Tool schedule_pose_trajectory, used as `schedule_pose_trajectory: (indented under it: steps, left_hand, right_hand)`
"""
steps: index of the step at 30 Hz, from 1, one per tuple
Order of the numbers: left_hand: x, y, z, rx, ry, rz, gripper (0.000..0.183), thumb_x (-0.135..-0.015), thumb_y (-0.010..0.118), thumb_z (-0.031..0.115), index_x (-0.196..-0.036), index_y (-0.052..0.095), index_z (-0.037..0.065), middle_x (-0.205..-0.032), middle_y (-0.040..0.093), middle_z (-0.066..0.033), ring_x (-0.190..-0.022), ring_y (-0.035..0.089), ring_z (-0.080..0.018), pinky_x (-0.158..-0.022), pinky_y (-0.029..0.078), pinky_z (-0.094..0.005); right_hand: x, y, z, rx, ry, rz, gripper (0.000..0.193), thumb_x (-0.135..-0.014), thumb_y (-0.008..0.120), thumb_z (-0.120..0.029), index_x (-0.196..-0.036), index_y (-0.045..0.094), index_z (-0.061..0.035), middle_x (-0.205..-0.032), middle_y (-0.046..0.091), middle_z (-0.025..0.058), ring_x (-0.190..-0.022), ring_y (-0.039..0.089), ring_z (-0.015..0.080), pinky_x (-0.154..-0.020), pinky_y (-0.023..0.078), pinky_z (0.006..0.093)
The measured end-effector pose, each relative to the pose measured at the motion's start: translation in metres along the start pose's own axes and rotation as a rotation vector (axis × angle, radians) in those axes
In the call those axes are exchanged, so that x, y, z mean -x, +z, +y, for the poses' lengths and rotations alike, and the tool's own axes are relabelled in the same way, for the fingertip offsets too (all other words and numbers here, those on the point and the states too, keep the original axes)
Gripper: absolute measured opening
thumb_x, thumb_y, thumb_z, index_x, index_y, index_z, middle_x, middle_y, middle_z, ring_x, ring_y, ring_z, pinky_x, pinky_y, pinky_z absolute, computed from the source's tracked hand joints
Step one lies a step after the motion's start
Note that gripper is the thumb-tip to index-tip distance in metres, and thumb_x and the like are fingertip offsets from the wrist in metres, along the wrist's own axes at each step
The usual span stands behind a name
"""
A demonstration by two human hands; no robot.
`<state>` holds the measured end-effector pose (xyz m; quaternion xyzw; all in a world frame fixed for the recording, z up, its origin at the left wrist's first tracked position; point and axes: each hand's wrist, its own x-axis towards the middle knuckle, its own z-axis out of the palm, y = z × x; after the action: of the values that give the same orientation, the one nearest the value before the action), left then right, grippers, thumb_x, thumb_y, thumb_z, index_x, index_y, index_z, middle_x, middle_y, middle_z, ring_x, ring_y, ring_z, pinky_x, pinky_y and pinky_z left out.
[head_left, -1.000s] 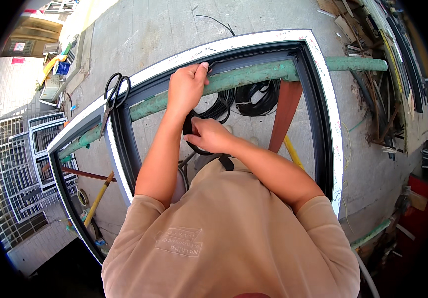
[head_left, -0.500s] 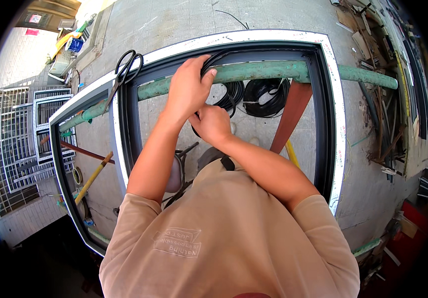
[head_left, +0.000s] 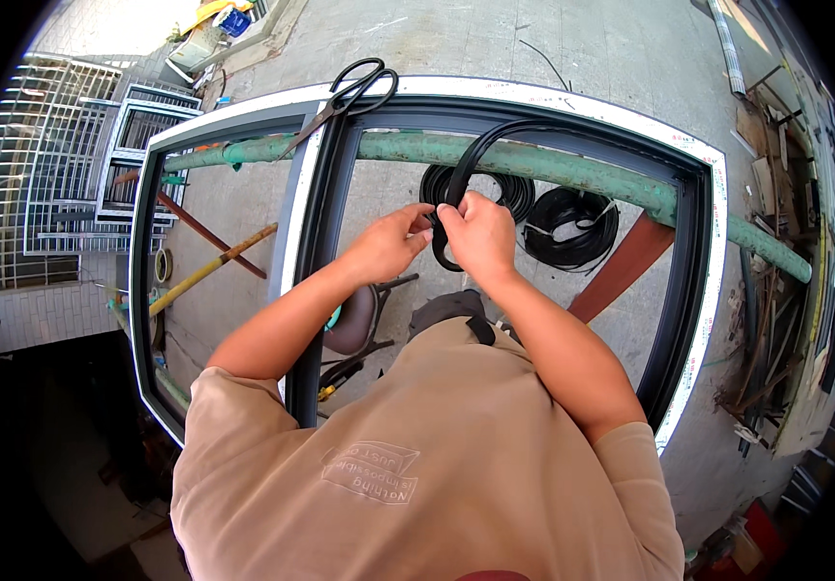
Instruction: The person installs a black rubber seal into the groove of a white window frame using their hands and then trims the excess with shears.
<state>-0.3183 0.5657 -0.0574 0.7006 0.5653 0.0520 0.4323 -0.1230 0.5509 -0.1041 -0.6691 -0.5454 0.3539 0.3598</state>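
A looped black rubber strip [head_left: 461, 179] runs along the far inner side of the window frame [head_left: 553, 94], then bends down to my hands. My right hand [head_left: 480, 237] is closed around it, with a short loop hanging below the fingers. Close by on its left, my left hand [head_left: 388, 242] pinches the strip between thumb and fingers; the pinched bit is mostly hidden. Black-handled scissors [head_left: 340, 103] rest on the far rim of the frame where the middle bar meets it, blades pointing toward the left pane opening.
The frame lies across a green pipe [head_left: 553, 165]. Through it I see two coils of black strip [head_left: 596, 228] on the floor, a reddish-brown board [head_left: 625, 266] and a yellow pole [head_left: 214, 266]. Metal grilles [head_left: 59, 174] stand at left; scrap lengths [head_left: 775, 281] are piled at right.
My hands have uncrossed: the left moved down from the far rim, the right moved up and took hold of the strip. A longer stretch of strip now loops away from the frame. The view shifted.
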Motion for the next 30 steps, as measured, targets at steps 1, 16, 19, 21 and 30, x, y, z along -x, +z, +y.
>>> schedule_pose_trajectory:
  steps: [1, 16, 19, 21, 30]
  left_hand:
    - [0.000, 0.003, -0.007, 0.006, -0.004, 0.010, 0.053, -0.114, 0.071, 0.027, -0.159, 0.060, 0.001, -0.136, 0.078, -0.0224, -0.127, 0.076, -0.0335, -0.108, 0.058, -0.0437]
    - [-0.013, -0.025, -0.005, 0.422, -0.051, -0.003, 0.021, -0.123, 0.053, 0.020, -0.115, 0.064, 0.003, -0.093, 0.068, -0.0039, -0.086, 0.060, -0.0147, -0.083, 0.052, -0.0360]
    - [-0.023, -0.027, -0.011, 0.607, -0.098, -0.050, 0.029, -0.125, 0.047, 0.024, -0.113, 0.065, 0.005, -0.088, 0.063, -0.0017, -0.083, 0.058, -0.0143, -0.082, 0.051, -0.0345]
    - [-0.033, -0.032, -0.008, 0.767, -0.204, -0.145, 0.033, -0.126, 0.046, 0.027, -0.111, 0.066, 0.004, -0.085, 0.062, -0.0018, -0.082, 0.057, -0.0139, -0.082, 0.050, -0.0336]
    - [-0.039, -0.082, 0.000, 0.859, -0.324, -0.479, 0.033, -0.115, 0.055, 0.027, -0.094, 0.065, 0.004, -0.063, 0.048, -0.0005, -0.052, 0.042, -0.0117, -0.056, 0.038, -0.0302]
  right_hand:
    - [-0.002, 0.002, -0.005, -0.036, 0.029, -0.001, 0.037, -0.094, 0.078, -0.035, -0.080, 0.072, -0.0016, -0.075, 0.075, 0.0243, -0.075, 0.076, 0.0471, -0.072, 0.060, 0.0565]
    - [-0.042, 0.016, -0.056, -0.202, 0.227, -0.032, 0.047, -0.096, 0.083, -0.037, -0.076, 0.066, 0.0016, -0.069, 0.072, 0.0183, -0.065, 0.070, 0.0304, -0.068, 0.057, 0.0449]
    - [-0.047, 0.004, -0.055, -0.268, 0.218, -0.121, 0.049, -0.100, 0.083, -0.037, -0.074, 0.065, 0.0008, -0.068, 0.072, 0.0149, -0.065, 0.071, 0.0224, -0.066, 0.057, 0.0401]
    - [-0.048, -0.005, -0.048, -0.231, 0.240, -0.179, 0.045, -0.105, 0.082, -0.036, -0.084, 0.069, 0.0011, -0.070, 0.073, 0.0100, -0.067, 0.070, 0.0151, -0.066, 0.056, 0.0356]
    - [-0.057, -0.022, -0.009, -0.862, 0.200, -0.614, 0.030, -0.119, 0.068, -0.029, -0.140, 0.064, -0.0079, -0.122, 0.074, 0.0022, -0.092, 0.068, 0.0121, -0.089, 0.059, 0.0320]
